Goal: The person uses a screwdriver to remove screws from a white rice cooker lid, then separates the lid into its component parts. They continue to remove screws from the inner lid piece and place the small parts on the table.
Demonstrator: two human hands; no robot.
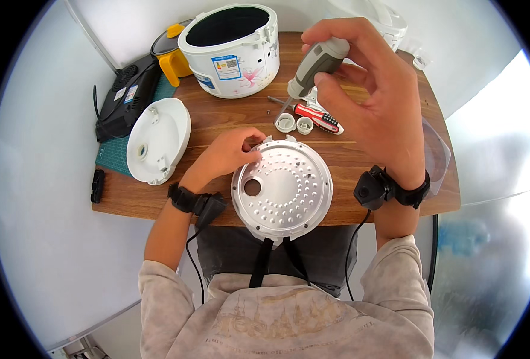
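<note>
My right hand (372,90) is raised above the table, closed around the grey handle of a screwdriver (314,67). Its thin shaft points down and left, toward two small round white caps (285,123). A round silver lid plate (283,197), dimpled and with one round hole, lies at the table's near edge. Small dark screws show around its rim, and a few dark bits rest on its face. At the plate's upper left rim, my left hand (238,149) has its fingers curled over the edge, gripping it; some fingertips are hidden.
Behind stands a white rice cooker body (235,60) with a dark inside. Left of it are a yellow-handled pot (172,60), a black device (130,96) and a white lid shell (158,140). A red-and-black screwdriver (319,118) lies beyond the plate. A clear lid (436,157) sits at right.
</note>
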